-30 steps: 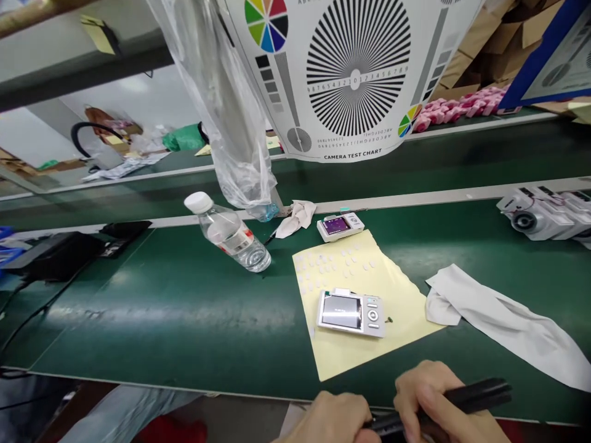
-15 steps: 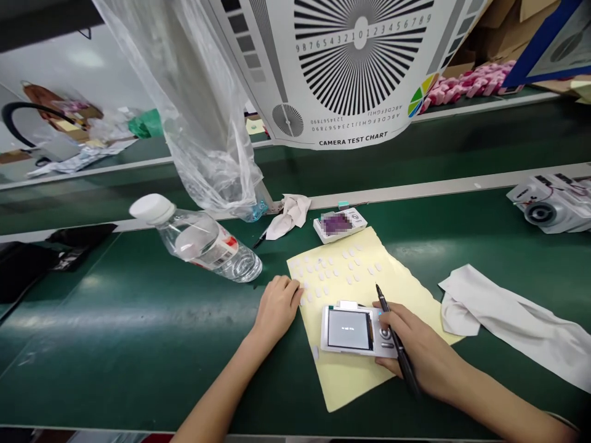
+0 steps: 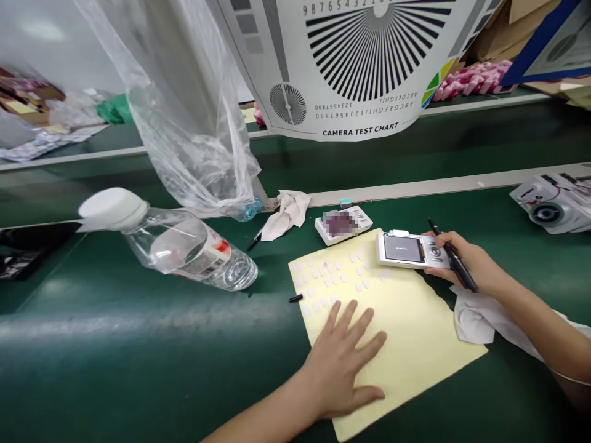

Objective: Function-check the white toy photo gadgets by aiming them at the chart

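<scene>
Left hand (image 3: 344,363): fingers spread wide over the yellow paper (image 3: 415,332);
Right hand (image 3: 478,264): holds a silver camera (image 3: 401,250) and a black pen (image 3: 457,264);
Camera: over the paper's far right edge;
Black cap (image 3: 296,298): at the paper's left edge;
Other camera (image 3: 364,216): just past the paper;
Bottle (image 3: 194,252): on the green table (image 3: 138,363).

The left hand (image 3: 335,363) is bare, with four slender fingers and a thumb visible; the left forearm (image 3: 272,413) is likewise bare. The right hand (image 3: 468,264) and right forearm (image 3: 538,317) are also uncovered. A thin pale line (image 3: 571,378) crosses the latter; band or sleeve edge cannot be distinguished.
</scene>
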Motion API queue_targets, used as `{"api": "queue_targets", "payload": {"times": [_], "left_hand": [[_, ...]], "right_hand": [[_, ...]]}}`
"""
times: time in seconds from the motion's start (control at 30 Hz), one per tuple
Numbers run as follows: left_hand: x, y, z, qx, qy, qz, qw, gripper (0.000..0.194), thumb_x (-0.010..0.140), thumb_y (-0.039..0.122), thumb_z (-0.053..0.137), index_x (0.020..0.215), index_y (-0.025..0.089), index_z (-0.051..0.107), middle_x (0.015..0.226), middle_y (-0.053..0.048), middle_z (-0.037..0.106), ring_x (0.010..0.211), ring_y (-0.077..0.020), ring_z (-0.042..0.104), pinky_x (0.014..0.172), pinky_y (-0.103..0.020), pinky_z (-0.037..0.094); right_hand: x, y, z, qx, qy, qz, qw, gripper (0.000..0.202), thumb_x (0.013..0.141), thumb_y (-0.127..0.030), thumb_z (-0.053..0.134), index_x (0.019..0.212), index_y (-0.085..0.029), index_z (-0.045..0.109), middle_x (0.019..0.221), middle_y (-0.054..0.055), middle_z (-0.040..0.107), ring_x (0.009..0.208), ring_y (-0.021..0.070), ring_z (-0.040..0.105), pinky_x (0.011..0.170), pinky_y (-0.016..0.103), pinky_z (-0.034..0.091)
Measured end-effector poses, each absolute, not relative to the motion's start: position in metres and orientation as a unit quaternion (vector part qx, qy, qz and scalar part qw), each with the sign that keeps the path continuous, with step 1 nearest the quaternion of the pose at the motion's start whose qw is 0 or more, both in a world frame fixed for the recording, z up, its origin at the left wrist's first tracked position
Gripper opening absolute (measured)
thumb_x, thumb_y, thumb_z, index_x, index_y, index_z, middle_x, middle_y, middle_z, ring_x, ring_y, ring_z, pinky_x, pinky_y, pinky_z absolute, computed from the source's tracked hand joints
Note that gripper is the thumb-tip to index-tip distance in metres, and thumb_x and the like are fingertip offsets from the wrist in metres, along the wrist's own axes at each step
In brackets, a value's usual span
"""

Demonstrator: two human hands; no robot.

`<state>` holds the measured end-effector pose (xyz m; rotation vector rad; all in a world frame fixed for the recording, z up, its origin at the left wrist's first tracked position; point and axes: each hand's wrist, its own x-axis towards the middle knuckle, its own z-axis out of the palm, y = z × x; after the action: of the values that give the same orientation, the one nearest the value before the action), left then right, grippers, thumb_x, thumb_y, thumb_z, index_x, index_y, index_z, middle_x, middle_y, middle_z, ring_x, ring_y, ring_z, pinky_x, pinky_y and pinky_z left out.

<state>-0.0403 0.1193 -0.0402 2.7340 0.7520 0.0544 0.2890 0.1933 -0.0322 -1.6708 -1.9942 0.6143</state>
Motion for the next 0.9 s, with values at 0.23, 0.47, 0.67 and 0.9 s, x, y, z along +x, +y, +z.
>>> {"api": "queue_targets", "payload": {"times": [0.23,0.47,0.67,0.9], "left_hand": [[-0.036,0.098,-0.043,0.972,0.198,0.01,0.129,0.071,0.093,0.068,0.028,0.144,0.019,0.038,0.153,-0.014,0.037,0.131,-0.0372,0.048,0.107,-0.053,0.037],[0.003,0.099,-0.036,0.958,0.211,0.009,0.195,0.077,0.089,0.068,0.037,0.148,0.019,0.029,0.157,-0.014,0.03,0.137,-0.0438,0.038,0.104,-0.052,0.044],[0.019,0.094,-0.023,0.952,0.25,0.038,0.171,0.056,0.097,0.044,0.036,0.13,0.002,0.053,0.138,-0.022,0.054,0.125,-0.0383,0.054,0.101,-0.047,0.049],[-0.021,0.113,-0.034,0.946,0.317,0.052,0.047,0.052,0.094,0.041,0.044,0.141,0.018,0.045,0.148,-0.019,0.043,0.13,-0.0476,0.042,0.097,-0.066,0.038]], "right_hand": [[0.287,0.186,-0.024,-0.614,-0.727,0.202,0.23,0.033,0.075,-0.046,0.065,0.092,-0.029,0.042,0.142,0.014,0.055,0.126,0.0402,0.055,0.093,0.053,0.05],[0.233,0.101,-0.015,-0.701,-0.657,0.057,0.271,0.016,0.092,-0.04,0.048,0.09,-0.025,0.041,0.109,0.02,0.073,0.09,0.038,0.074,0.067,0.048,0.058],[0.208,0.048,-0.06,-0.643,-0.742,-0.001,0.188,0.014,0.097,-0.03,0.045,0.092,-0.018,0.049,0.119,0.031,0.063,0.116,0.0466,0.06,0.088,0.064,0.051],[0.261,0.04,-0.062,-0.502,-0.845,0.071,0.169,0.017,0.096,-0.034,0.052,0.09,-0.018,0.058,0.133,0.022,0.061,0.131,0.0347,0.052,0.106,0.055,0.045]]}}
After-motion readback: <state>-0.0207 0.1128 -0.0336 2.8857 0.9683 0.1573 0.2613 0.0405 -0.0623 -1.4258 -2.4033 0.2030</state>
